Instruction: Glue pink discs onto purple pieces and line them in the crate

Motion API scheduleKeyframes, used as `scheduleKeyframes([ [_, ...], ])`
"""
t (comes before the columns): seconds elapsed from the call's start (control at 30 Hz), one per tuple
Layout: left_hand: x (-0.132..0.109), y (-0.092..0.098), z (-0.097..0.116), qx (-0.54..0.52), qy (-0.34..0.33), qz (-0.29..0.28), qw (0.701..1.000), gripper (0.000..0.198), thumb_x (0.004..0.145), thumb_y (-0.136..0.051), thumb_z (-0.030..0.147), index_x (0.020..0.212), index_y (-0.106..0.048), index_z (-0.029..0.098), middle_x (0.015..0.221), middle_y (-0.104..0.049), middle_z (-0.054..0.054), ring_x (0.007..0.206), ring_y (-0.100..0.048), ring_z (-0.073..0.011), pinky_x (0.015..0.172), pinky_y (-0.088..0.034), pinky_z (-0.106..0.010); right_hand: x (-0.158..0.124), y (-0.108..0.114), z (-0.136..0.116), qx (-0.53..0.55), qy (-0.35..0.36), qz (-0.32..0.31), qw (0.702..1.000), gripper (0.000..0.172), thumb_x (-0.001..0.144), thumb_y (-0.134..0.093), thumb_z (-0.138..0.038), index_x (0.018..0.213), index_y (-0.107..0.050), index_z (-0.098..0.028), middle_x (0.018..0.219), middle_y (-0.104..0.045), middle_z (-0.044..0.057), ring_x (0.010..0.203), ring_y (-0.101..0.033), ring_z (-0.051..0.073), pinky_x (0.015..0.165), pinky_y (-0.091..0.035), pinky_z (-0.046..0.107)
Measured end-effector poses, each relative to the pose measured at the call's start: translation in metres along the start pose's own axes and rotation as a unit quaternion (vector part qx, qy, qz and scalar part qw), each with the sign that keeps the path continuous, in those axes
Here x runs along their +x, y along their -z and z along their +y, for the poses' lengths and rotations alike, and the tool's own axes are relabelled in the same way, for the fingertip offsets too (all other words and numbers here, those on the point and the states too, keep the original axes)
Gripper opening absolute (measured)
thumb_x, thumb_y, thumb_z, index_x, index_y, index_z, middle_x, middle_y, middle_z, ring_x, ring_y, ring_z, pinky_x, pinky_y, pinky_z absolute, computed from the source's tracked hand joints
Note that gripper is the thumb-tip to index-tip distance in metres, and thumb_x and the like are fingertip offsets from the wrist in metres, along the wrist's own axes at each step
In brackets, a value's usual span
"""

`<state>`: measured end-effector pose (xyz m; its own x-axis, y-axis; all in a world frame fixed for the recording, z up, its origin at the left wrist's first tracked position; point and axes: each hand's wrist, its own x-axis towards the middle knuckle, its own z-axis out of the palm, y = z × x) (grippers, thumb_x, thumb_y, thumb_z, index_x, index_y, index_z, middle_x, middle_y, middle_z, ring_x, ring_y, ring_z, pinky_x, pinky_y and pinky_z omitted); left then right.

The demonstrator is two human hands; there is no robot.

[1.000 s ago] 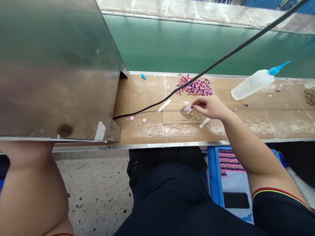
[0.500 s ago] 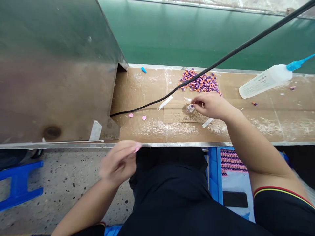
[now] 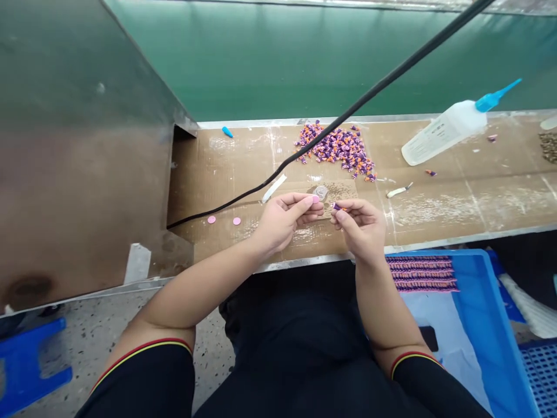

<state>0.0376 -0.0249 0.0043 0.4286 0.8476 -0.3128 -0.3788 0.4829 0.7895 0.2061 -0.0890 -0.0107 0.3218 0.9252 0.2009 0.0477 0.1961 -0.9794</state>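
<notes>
Between the thumb and finger of my left hand (image 3: 285, 220) is a small pink disc (image 3: 315, 199). My right hand (image 3: 362, 227) pinches a little purple and orange piece (image 3: 336, 206), held a short way to the right of the disc. The two hands face each other above the front of the bench, and the parts are apart. Just behind them a small clear dish (image 3: 321, 192) sits on a cardboard sheet (image 3: 346, 188). Two more pink discs, one of them a flat pink disc (image 3: 237, 221), lie left of my left hand.
A heap of purple and orange pieces (image 3: 335, 148) lies at the back. A white bottle with a blue nozzle (image 3: 444, 133) leans at right. A black cable (image 3: 343, 116) crosses overhead. A metal housing (image 3: 87, 145) stands left; a blue tray (image 3: 483, 307) with rows of pieces is at lower right.
My left hand has come up from below the bench edge with the pink disc. My right hand has drawn back from the clear dish with the purple and orange piece. The view has shifted.
</notes>
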Motion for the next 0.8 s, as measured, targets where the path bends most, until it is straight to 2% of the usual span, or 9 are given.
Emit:
scheduleKeyframes([
  [0.13, 0.008, 0.002, -0.007, 0.017, -0.010, 0.004, 1.000, 0.048, 0.064, -0.102, 0.054, 0.087, -0.082, 0.017, 0.088, -0.083, -0.008, 0.082, -0.080, -0.0178, 0.082, -0.068, -0.029, -0.004, -0.014, 0.004, 0.040, -0.018, 0.026, 0.999, 0.028, 0.096, -0.077, -0.055, 0.100, -0.075, -0.028, 0.080, -0.079, 0.000, 0.068, -0.077, 0.019, 0.057, -0.066, 0.031],
  [0.3, 0.001, 0.010, -0.013, 0.079, -0.086, 0.027, 0.993, 0.046, 0.073, -0.097, 0.058, 0.094, -0.084, 0.020, 0.097, -0.084, -0.009, 0.092, -0.082, -0.0212, 0.089, -0.069, -0.035, -0.008, -0.028, 0.008, 0.023, -0.036, 0.040, 0.998, 0.029, 0.100, -0.071, -0.058, 0.104, -0.070, -0.029, 0.087, -0.079, 0.002, 0.092, -0.083, 0.023, 0.072, -0.072, 0.034],
  [0.47, -0.007, 0.010, -0.009, 0.150, -0.181, 0.014, 0.972, 0.032, 0.088, -0.086, 0.053, 0.099, -0.086, 0.024, 0.104, -0.085, -0.008, 0.098, -0.081, -0.0227, 0.091, -0.069, -0.038, -0.014, -0.036, 0.002, 0.033, -0.028, 0.044, 0.998, 0.022, 0.103, -0.069, -0.052, 0.105, -0.070, -0.030, 0.090, -0.079, 0.000, 0.095, -0.083, 0.022, 0.082, -0.074, 0.036],
  [0.6, -0.007, 0.010, -0.010, 0.230, -0.238, 0.059, 0.942, 0.019, 0.093, -0.081, 0.041, 0.096, -0.085, 0.023, 0.099, -0.084, -0.007, 0.089, -0.079, -0.0198, 0.084, -0.065, -0.034, -0.016, -0.041, -0.005, 0.044, -0.020, 0.046, 0.998, 0.020, 0.104, -0.069, -0.051, 0.105, -0.069, -0.031, 0.089, -0.078, 0.000, 0.104, -0.083, 0.024, 0.088, -0.073, 0.040],
  [0.67, -0.006, 0.012, -0.011, 0.251, -0.235, 0.067, 0.937, 0.017, 0.092, -0.081, 0.038, 0.092, -0.084, 0.021, 0.096, -0.084, -0.007, 0.086, -0.078, -0.0198, 0.083, -0.065, -0.034, -0.016, -0.043, -0.007, 0.038, -0.023, 0.041, 0.998, 0.024, 0.103, -0.069, -0.054, 0.104, -0.069, -0.031, 0.088, -0.078, 0.002, 0.108, -0.082, 0.027, 0.090, -0.073, 0.043],
  [0.8, -0.005, 0.014, -0.012, 0.249, -0.189, 0.049, 0.949, 0.020, 0.086, -0.086, 0.040, 0.088, -0.082, 0.020, 0.092, -0.083, -0.007, 0.081, -0.078, -0.0200, 0.078, -0.064, -0.033, -0.015, -0.043, -0.009, 0.029, -0.026, 0.014, 0.999, 0.023, 0.101, -0.072, -0.053, 0.103, -0.071, -0.030, 0.091, -0.080, 0.003, 0.106, -0.082, 0.027, 0.088, -0.073, 0.045],
])
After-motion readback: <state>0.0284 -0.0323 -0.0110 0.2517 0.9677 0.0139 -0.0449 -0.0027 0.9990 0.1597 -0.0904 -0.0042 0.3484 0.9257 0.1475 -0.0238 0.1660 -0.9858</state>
